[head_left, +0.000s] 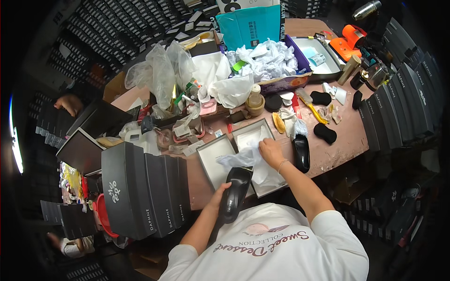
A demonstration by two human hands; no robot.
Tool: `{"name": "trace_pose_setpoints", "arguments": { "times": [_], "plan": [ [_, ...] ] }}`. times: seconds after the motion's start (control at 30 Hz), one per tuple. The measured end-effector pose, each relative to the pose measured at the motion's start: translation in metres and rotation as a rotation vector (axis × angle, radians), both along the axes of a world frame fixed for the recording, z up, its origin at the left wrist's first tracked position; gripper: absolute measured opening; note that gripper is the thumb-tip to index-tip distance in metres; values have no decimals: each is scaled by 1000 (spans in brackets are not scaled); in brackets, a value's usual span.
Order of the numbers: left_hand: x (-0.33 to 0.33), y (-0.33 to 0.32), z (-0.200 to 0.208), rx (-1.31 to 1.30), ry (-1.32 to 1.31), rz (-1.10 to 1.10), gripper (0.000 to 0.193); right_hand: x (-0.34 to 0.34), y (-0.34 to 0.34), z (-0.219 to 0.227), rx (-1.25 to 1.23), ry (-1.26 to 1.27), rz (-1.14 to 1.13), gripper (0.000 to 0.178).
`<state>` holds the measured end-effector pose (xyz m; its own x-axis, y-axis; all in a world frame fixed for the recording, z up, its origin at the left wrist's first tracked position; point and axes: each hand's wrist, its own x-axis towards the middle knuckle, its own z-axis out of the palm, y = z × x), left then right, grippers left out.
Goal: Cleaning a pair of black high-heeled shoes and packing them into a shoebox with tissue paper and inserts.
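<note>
My left hand [218, 195] is wrapped round a black shoe [236, 192], its toe end tilted away from me and its insole facing up. Bluish-white tissue paper [240, 158] lies over the shoe's far end. My right hand [271, 152] is closed on the tissue paper, though its fingertips are partly hidden. Below both hands sit an open grey shoebox [253, 128] lined with white paper [272, 175] and, just left of it, a shallow lid [212, 158]. Another black shoe [301, 154], stuffed with crumpled paper, stands right of my right hand.
Dark shoeboxes are stacked at left [131, 192] and right [382, 112]. A purple carton [286, 83] of crumpled paper stands at the back. Around it lie plastic bags [161, 70], a yellow-handled brush [316, 110], black pads [325, 133] and an orange tool [349, 44]. Another person [77, 246] is at lower left.
</note>
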<state>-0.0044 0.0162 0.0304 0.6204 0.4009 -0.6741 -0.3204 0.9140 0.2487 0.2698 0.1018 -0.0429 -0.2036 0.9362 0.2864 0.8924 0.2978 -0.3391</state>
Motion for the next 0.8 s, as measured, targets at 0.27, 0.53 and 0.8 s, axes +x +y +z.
{"name": "trace_pose_setpoints", "arguments": {
  "times": [0.27, 0.53, 0.8],
  "plan": [
    [-49, 13, -15, 210, 280, -137, 53, -6, 35, 36, 108, 295, -126, 8],
    [-43, 45, -26, 365, 362, -11, 43, -11, 2, -50, -155, -277, 245, 15],
    [31, 48, -14, 1401, 1222, 7, 57, 22, -26, 72, -223, -34, -82, 15]
  ]
}}
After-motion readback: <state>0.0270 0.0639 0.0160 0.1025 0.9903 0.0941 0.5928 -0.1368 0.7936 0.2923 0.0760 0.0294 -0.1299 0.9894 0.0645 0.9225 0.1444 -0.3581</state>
